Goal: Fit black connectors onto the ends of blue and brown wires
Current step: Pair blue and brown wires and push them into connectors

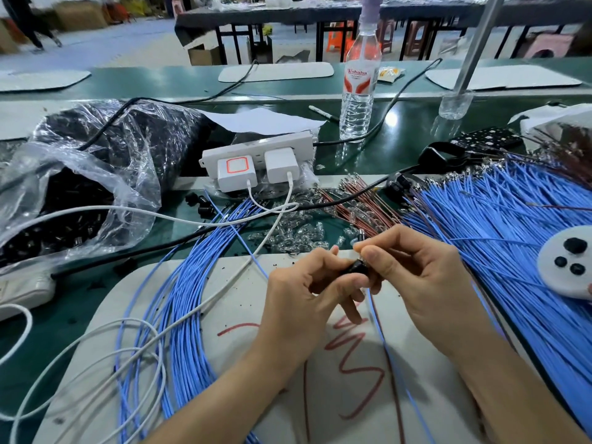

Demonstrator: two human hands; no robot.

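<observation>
black connector, pinched between left hand, right hand

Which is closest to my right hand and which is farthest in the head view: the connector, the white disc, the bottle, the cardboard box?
From the right hand, nearest first:
1. Connector, gripped by that hand.
2. White disc, close by on the right.
3. Bottle, standing further back, slightly left.
4. Cardboard box, far back on the left.
</observation>
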